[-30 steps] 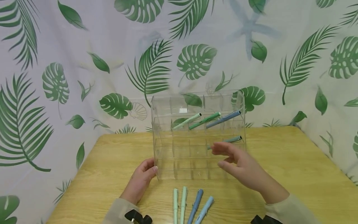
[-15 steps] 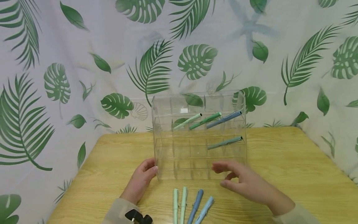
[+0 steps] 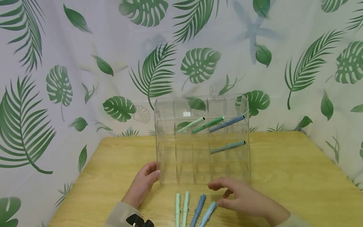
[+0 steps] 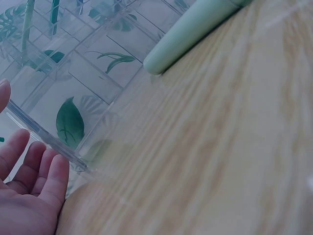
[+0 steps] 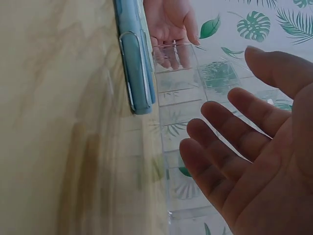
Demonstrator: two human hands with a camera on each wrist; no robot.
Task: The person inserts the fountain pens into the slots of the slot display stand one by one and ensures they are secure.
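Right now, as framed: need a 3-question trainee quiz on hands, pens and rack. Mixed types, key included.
1. Count: how many pens lie on the table in the head view?
2. True or false: the right hand is gripping a pen.
3. Multiple choice: the left hand is at which part of the rack, seen from the head?
A) top edge
B) left side
C) right side

Key:
1. Four
2. False; its fingers hold nothing
3. B
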